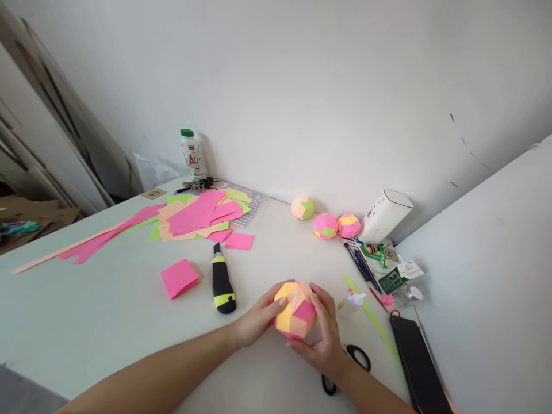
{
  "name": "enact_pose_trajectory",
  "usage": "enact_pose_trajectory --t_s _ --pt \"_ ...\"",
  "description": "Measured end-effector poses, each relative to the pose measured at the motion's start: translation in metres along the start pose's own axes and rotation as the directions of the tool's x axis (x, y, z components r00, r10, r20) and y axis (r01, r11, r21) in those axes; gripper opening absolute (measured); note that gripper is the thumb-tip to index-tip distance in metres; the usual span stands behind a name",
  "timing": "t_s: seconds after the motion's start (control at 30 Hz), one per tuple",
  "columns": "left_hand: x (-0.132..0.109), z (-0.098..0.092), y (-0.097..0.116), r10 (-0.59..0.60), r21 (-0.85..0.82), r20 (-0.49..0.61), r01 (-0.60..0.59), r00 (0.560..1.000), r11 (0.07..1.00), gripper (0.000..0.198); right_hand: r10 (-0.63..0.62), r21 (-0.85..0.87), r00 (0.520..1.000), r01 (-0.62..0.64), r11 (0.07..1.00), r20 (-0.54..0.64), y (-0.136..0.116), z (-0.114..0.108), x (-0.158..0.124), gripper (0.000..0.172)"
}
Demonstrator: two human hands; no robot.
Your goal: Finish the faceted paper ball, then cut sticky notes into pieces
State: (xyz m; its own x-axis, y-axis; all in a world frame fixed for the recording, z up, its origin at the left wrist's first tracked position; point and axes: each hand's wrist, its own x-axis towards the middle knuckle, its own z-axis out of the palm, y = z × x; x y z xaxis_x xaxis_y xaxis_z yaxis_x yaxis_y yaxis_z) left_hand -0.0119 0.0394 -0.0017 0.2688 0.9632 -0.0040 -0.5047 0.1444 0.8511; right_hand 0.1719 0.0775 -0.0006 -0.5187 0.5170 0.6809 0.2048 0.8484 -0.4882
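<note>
A folded paper ball (296,313) in pink, peach and yellow-orange facets is held between both my hands above the white table. My left hand (262,315) grips its left side, the thumb lying across the front. On the other side, my right hand (324,333) has its fingers curled round the ball. Black-handled scissors (359,356) lie partly hidden under my right wrist. To the left of my hands rests a black and yellow utility knife (223,282), and beyond it a small stack of pink paper squares (180,278).
Several paper strips and sheets (198,214) are heaped at the back left, near a white bottle (193,154) and keys (200,183). By the wall sit finished-looking paper balls (325,226) and a white box (385,215). Pens (357,263) and a phone (420,362) lie right.
</note>
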Motion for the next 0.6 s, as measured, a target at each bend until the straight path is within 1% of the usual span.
enact_pose_trajectory --t_s 0.07,0.13,0.2,0.23,0.3,0.37,0.47,0.53,0.6 --pt "0.002 0.003 0.004 0.000 -0.063 0.048 0.004 0.999 0.998 0.053 0.015 0.047 1.000 -0.015 0.999 0.007 0.000 0.001 -0.001 0.082" --pt "0.003 0.007 0.007 -0.029 -0.112 0.092 0.039 0.995 0.993 0.053 0.031 0.089 0.999 -0.032 0.996 0.014 0.001 0.002 -0.002 0.085" --pt "0.003 0.010 0.008 -0.055 -0.123 0.100 0.067 0.994 0.990 0.054 0.045 0.106 0.999 -0.046 0.993 0.016 0.002 0.003 -0.004 0.086" --pt "0.003 0.010 0.008 -0.055 -0.112 0.079 0.064 0.995 0.992 0.055 0.054 0.103 0.998 -0.055 0.993 0.012 0.003 0.004 -0.004 0.086" --pt "0.002 0.008 0.003 -0.021 -0.057 0.002 0.021 1.000 0.998 0.057 0.082 0.075 0.997 -0.082 0.994 -0.001 0.004 0.005 -0.006 0.085" --pt "0.000 0.003 -0.002 0.023 0.033 -0.070 -0.021 0.997 0.999 0.066 0.111 0.035 0.994 -0.110 0.993 -0.013 0.005 0.006 -0.007 0.082" --pt "-0.003 -0.002 -0.009 0.035 0.136 -0.119 -0.019 0.992 0.991 0.078 0.104 -0.005 0.994 -0.104 0.995 -0.023 0.004 0.005 -0.007 0.080" --pt "-0.004 -0.002 -0.009 0.019 0.110 -0.158 -0.002 0.987 0.994 0.078 0.071 -0.007 0.997 -0.071 0.997 -0.023 0.002 0.004 -0.005 0.079" --pt "-0.002 0.000 -0.008 0.002 0.030 -0.210 0.004 0.978 1.000 0.075 0.041 0.013 0.999 -0.041 0.999 -0.009 0.000 0.002 -0.003 0.074"
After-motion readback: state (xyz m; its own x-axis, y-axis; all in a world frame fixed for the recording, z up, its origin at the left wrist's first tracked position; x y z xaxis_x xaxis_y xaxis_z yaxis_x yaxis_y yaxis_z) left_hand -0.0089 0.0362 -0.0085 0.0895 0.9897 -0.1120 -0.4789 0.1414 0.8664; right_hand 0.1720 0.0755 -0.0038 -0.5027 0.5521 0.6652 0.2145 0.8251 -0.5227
